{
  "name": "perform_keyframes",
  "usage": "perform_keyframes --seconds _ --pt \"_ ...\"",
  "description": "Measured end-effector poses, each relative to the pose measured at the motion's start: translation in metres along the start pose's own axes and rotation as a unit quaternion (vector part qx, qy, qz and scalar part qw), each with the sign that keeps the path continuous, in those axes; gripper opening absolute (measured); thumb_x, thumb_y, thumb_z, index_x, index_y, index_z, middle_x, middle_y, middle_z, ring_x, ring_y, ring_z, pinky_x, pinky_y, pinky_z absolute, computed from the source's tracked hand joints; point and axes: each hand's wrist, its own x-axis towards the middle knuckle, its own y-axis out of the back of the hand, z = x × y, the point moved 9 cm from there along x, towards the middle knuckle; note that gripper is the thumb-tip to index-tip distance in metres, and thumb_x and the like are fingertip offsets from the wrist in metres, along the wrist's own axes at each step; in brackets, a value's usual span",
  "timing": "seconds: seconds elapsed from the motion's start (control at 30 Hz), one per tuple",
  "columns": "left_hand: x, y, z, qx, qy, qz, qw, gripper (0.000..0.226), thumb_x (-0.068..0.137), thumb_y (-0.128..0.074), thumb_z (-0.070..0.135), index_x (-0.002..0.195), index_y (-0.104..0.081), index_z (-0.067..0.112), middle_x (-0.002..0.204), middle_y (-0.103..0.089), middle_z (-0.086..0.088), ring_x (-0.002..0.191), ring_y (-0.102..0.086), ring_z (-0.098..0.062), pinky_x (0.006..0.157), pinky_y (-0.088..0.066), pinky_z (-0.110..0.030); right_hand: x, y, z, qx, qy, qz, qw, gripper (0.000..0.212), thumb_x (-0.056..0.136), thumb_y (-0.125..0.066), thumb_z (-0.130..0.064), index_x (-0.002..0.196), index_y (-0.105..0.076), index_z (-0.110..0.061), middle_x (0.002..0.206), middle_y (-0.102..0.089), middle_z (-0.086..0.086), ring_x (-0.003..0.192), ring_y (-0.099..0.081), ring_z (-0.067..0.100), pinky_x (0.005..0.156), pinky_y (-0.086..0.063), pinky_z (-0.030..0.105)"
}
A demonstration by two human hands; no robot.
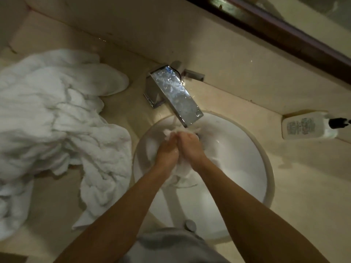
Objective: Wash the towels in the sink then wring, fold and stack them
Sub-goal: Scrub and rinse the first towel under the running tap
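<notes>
A small white towel [182,173] is bunched inside the round white sink [247,168], just under the chrome faucet spout [176,95]. My left hand [168,150] and my right hand [190,147] are pressed side by side, both clenched around the wet towel. A thin stream of water falls from the spout onto the cloth near my fingers. Part of the towel hangs below my wrists; the rest is hidden under my hands.
A large heap of crumpled white towels [57,120] covers the beige counter left of the sink. A white pump bottle [307,128] lies at the right by the backsplash. A dark-framed mirror edge [284,31] runs along the top right.
</notes>
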Motion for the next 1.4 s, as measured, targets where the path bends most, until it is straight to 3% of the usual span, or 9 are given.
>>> perform_keyframes --seconds 0.17,0.3,0.4,0.5,0.63,0.77,1.0,1.17,1.4 --pt "-0.032 0.012 -0.013 -0.027 -0.072 0.055 0.996 0.04 0.106 -0.036 0.033 0.125 -0.061 0.009 0.122 -0.065 -0.011 0.113 -0.059 -0.026 0.101 -0.044 -0.035 -0.005 0.039 0.019 -0.002 -0.003 0.101 0.995 0.028 0.1 -0.038 -0.014 0.119 -0.055 -0.001 0.112 -0.06 0.01 0.106 -0.058 0.026 0.092 -0.047 0.036" --pt "-0.013 0.029 -0.042 -0.075 0.021 0.033 0.996 0.03 0.094 -0.054 0.03 0.118 -0.064 0.015 0.107 -0.069 -0.011 0.096 -0.066 -0.031 0.085 -0.054 -0.04 -0.047 0.059 0.061 0.203 -0.049 0.124 0.97 0.021 0.083 -0.053 -0.001 0.104 -0.056 -0.002 0.099 -0.063 0.015 0.089 -0.06 0.024 0.071 -0.05 0.028" --pt "-0.012 0.032 -0.062 -0.139 0.1 0.011 0.985 0.066 0.07 -0.065 0.062 0.112 -0.068 0.011 0.087 -0.071 -0.004 0.068 -0.063 -0.02 0.059 -0.049 -0.027 -0.075 0.049 0.096 0.485 -0.138 0.014 0.864 0.05 0.063 -0.056 -0.001 0.112 -0.058 0.004 0.118 -0.059 0.028 0.104 -0.06 0.04 0.083 -0.052 0.043" --pt "-0.028 0.049 -0.062 -0.055 0.066 0.07 0.994 0.074 0.058 -0.071 0.068 0.109 -0.069 0.013 0.095 -0.073 -0.004 0.085 -0.069 -0.024 0.079 -0.058 -0.037 -0.104 0.032 0.108 0.587 -0.223 -0.085 0.773 0.047 0.087 -0.067 -0.029 0.123 -0.066 0.0 0.13 -0.06 0.023 0.122 -0.055 0.04 0.106 -0.042 0.048" --pt "-0.039 0.04 -0.067 -0.068 0.096 0.034 0.992 0.042 0.087 -0.065 0.04 0.112 -0.066 0.006 0.092 -0.071 -0.008 0.084 -0.068 -0.026 0.077 -0.057 -0.035 -0.108 0.024 0.123 0.474 -0.294 -0.071 0.827 0.045 0.096 -0.061 -0.035 0.125 -0.067 0.0 0.115 -0.071 0.021 0.099 -0.071 0.034 0.084 -0.06 0.045" --pt "-0.066 0.001 -0.056 -0.325 0.232 -0.193 0.896 0.038 0.094 -0.051 0.035 0.093 -0.062 -0.001 0.061 -0.065 -0.015 0.044 -0.062 -0.023 0.04 -0.049 -0.021 -0.094 0.04 0.114 0.435 -0.238 0.01 0.868 0.032 0.101 -0.055 -0.021 0.121 -0.063 0.002 0.095 -0.072 0.02 0.074 -0.073 0.03 0.053 -0.059 0.038" --pt "-0.033 0.046 0.0 -0.121 -0.134 0.045 0.983 0.03 0.086 -0.071 0.037 0.103 -0.072 0.012 0.096 -0.075 -0.004 0.089 -0.073 -0.018 0.075 -0.058 -0.032 -0.078 0.068 0.046 0.474 -0.06 0.009 0.878 0.033 0.1 -0.049 -0.026 0.121 -0.064 -0.005 0.109 -0.07 0.02 0.096 -0.068 0.032 0.077 -0.057 0.037" --pt "-0.021 0.014 -0.004 -0.362 0.028 -0.01 0.932 0.041 0.092 -0.055 0.055 0.097 -0.076 0.019 0.105 -0.073 -0.01 0.095 -0.069 -0.026 0.088 -0.054 -0.039 -0.045 0.039 0.02 0.309 -0.043 0.057 0.948 0.021 0.098 -0.055 -0.035 0.104 -0.062 -0.016 0.093 -0.068 0.005 0.09 -0.065 0.026 0.081 -0.051 0.038" --pt "-0.019 0.018 0.004 -0.013 -0.015 0.021 1.0 0.055 0.104 -0.029 0.047 0.127 -0.059 0.007 0.118 -0.064 -0.011 0.115 -0.059 -0.029 0.093 -0.045 -0.033 0.005 0.025 -0.003 -0.008 -0.001 0.095 0.995 0.024 0.103 -0.046 -0.029 0.093 -0.061 -0.013 0.103 -0.067 0.019 0.1 -0.062 0.031 0.083 -0.046 0.033"
